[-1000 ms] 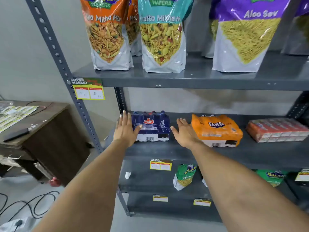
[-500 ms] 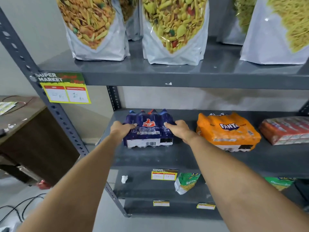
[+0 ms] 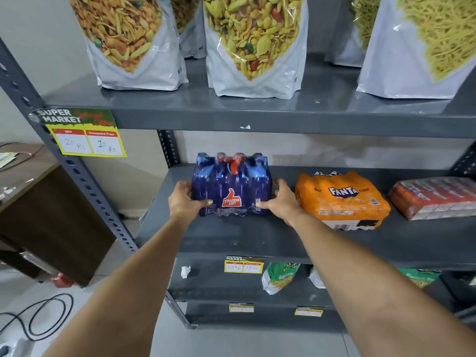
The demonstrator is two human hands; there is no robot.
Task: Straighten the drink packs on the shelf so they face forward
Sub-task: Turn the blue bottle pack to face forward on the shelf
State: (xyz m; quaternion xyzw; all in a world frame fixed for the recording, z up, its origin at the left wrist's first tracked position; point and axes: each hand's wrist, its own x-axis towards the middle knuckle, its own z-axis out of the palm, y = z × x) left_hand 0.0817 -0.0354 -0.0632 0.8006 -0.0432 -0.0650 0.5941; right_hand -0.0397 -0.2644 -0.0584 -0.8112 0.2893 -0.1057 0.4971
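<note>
A blue Thums Up bottle pack (image 3: 233, 186) stands upright on the middle grey shelf (image 3: 257, 240), its red logo facing me. My left hand (image 3: 184, 199) grips its left side and my right hand (image 3: 279, 199) grips its right side, thumbs on the front. To the right lies an orange Fanta pack (image 3: 340, 198), tipped on its back with a barcode end toward me. A red drink pack (image 3: 435, 197) lies flat at the far right, partly cut off by the frame.
Large snack pouches (image 3: 255, 45) stand on the upper shelf (image 3: 257, 117). Price tags (image 3: 86, 136) hang on shelf edges. Small snack bags (image 3: 279, 278) sit on the lower shelf. A perforated upright (image 3: 85, 181) runs down the left; a brown desk (image 3: 38, 202) and floor cables (image 3: 38, 318) lie beyond.
My hands closed on the blue pack and tipped it up from lying flat to standing, logo forward. The camera moved closer to the shelf.
</note>
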